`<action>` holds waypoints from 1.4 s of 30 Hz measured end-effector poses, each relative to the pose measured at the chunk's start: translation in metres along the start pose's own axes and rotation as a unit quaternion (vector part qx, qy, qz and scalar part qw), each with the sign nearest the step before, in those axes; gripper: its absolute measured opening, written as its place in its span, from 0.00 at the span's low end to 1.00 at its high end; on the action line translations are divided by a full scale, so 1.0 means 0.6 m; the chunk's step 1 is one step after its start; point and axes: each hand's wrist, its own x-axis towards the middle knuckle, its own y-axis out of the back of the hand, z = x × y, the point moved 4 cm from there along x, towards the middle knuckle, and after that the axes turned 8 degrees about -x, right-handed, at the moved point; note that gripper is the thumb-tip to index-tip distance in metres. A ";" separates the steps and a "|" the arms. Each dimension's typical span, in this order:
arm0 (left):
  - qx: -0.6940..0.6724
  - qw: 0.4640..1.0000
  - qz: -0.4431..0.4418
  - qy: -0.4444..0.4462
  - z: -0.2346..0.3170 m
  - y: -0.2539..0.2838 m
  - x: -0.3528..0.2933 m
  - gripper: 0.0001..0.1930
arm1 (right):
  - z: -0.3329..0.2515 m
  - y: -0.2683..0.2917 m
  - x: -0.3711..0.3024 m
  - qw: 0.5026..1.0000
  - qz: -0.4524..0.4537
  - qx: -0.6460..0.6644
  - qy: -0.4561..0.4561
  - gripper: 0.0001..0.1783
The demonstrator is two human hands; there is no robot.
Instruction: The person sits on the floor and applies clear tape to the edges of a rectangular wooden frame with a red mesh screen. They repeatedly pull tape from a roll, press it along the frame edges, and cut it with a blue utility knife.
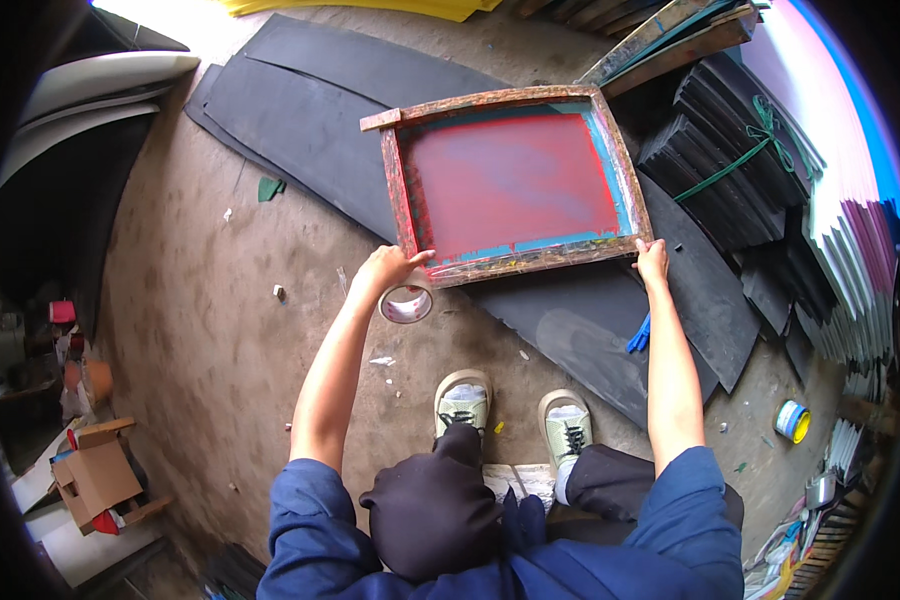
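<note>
Navy top (620, 568), nearest the lens, and dark trouser leg (432, 515) fill the space on the near side of a paint-stained wooden frame (540, 261), its red mesh (510, 180) facing up, over black sheets (600, 335) on a workshop floor; resting or lifted, can't tell. L hand (385, 270), at frame's near L corner, has fingers curled on a tape roll (406, 303) hanging just beside that corner, thumb reaching the rail. R hand (652, 262) grips the near R corner w/ bent fingers.

Poss. trouble: w/ support at near corners only, frame's far side could dip or swing; the roll, sharing L hand w/ the frame, might slip; paint, if wet (can't tell), could smear fingers; sheets beneath might slide if stepped on.

Count: 1 frame, 1 roll, 2 hands; 2 shoes (462, 408), near side of frame; 1 blue item (639, 333), kind unclear, just nearer than frame's R corner; 1 yellow-and-blue can (793, 421), farther R; 1 cardboard box (102, 475), well L of frame; 1 green scrap (270, 188), L; 1 corded dark stack (705, 185), R. Sheets overlap, so no exact no.
</note>
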 end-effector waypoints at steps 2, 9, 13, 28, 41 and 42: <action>0.015 0.998 0.060 0.000 0.047 0.013 -0.021 0.39 | 0.013 0.003 0.001 1.000 0.004 -0.002 -0.011 0.19; -0.462 0.885 -0.014 -0.056 0.015 0.069 -0.089 0.22 | 0.005 -0.006 -0.004 1.000 -0.004 -0.002 -0.001 0.18; -0.425 0.897 0.068 -0.094 0.008 0.092 -0.120 0.18 | 0.010 -0.003 0.003 1.000 0.002 0.000 0.003 0.19; 0.006 0.987 0.072 -0.143 0.054 0.084 -0.090 0.18 | 0.021 -0.003 0.015 0.999 -0.043 -0.017 -0.014 0.20; 0.062 0.984 0.053 -0.156 -0.009 0.074 -0.075 0.19 | 0.009 0.012 0.009 0.999 -0.029 -0.006 -0.015 0.20; 0.064 0.985 0.055 -0.154 -0.011 0.073 -0.071 0.20 | 0.004 0.021 0.003 1.000 -0.011 -0.005 -0.009 0.21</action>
